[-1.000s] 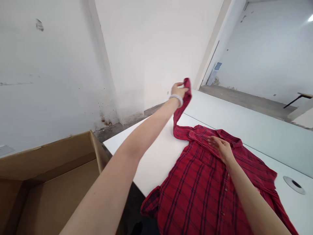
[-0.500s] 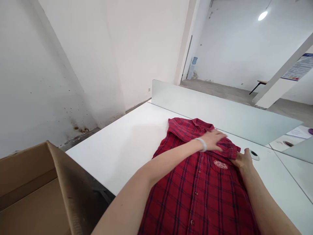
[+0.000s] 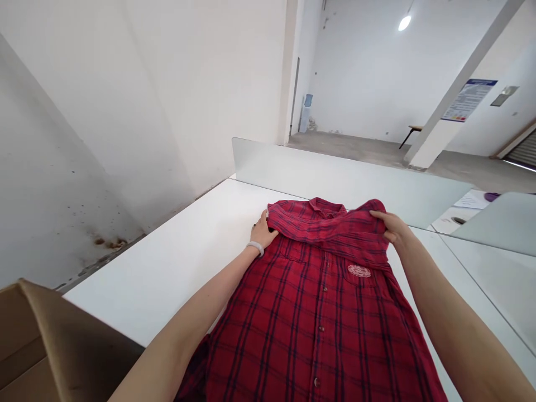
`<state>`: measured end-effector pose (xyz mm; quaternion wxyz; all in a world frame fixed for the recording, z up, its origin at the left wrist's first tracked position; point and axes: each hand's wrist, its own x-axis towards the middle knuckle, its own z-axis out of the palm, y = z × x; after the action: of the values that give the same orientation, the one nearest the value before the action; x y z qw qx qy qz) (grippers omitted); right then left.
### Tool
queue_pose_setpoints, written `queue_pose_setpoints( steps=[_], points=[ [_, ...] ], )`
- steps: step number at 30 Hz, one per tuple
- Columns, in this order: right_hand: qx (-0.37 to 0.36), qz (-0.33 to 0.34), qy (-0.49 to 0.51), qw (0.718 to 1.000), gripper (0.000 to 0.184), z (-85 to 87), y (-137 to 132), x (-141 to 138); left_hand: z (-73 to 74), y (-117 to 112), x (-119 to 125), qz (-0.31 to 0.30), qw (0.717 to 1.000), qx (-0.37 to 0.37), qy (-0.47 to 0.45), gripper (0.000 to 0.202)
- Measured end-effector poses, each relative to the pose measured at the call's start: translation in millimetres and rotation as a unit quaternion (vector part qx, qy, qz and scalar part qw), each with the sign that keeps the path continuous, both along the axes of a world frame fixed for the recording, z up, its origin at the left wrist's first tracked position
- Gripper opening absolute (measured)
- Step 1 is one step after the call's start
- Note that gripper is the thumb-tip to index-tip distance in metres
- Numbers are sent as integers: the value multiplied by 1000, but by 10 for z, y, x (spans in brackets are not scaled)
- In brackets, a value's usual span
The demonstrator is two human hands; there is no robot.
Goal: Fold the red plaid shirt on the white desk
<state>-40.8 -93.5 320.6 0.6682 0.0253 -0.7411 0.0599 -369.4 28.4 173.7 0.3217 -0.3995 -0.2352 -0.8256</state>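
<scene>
A red plaid flannel shirt (image 3: 318,329) lies front up and buttoned on the white table, with its sleeves out of sight. An oval badge (image 3: 359,271) marks its chest pocket. My right hand (image 3: 387,228) grips the folded fabric at the far right shoulder. My left hand (image 3: 263,230), with a white bangle on its wrist, rests on the tabletop against the shirt's left shoulder edge. Its fingertips meet the fabric, but I cannot tell whether they pinch it.
A cardboard box (image 3: 62,346) stands at the lower left, by the white table (image 3: 159,268). A clear divider panel (image 3: 335,178) runs along the table's far side. Beyond it at the right lie papers (image 3: 473,199) and a purple object (image 3: 492,196).
My left hand has moved from across the shirt back to its left shoulder. My right hand has risen to the right shoulder fold. The view has turned right.
</scene>
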Motion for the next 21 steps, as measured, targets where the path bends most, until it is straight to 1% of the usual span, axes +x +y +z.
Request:
queue_pose_setpoints(
  steps=[3, 6, 8, 11, 13, 15, 17, 19, 20, 21],
  points=[
    [23, 48, -47, 997, 14, -101, -375, -183, 52, -102, 59, -4, 997, -29, -70, 70],
    [41, 89, -75, 992, 17, -260, -752, -492, 70, -192, 79, -31, 990, -55, -123, 53],
    [54, 114, -98, 987, 19, -365, -983, -682, 70, -213, 90, -42, 987, -57, -146, 43],
    [98, 139, -115, 979, 18, -459, -1256, -807, 70, -190, 115, -10, 982, -35, -184, 35],
    [128, 128, -105, 978, 15, -447, -1343, -748, 72, -159, 130, 21, 980, -25, -197, 38],
    [141, 99, -85, 981, 14, -366, -1314, -589, 71, -131, 136, 37, 980, -26, -194, 41],
    [137, 54, -47, 988, 15, -235, -1147, -364, 66, -113, 135, 52, 981, -30, -185, 46],
    [120, -10, 20, 993, 15, -98, -846, -118, 63, -105, 136, 98, 981, -17, -166, 53],
    [102, -56, 58, 992, 15, -43, -655, -1, 66, -102, 139, 136, 980, -4, -147, 56],
    [83, -85, 80, 990, 16, -2, -448, 107, 74, -97, 143, 178, 977, 9, -119, 58]
  ],
)
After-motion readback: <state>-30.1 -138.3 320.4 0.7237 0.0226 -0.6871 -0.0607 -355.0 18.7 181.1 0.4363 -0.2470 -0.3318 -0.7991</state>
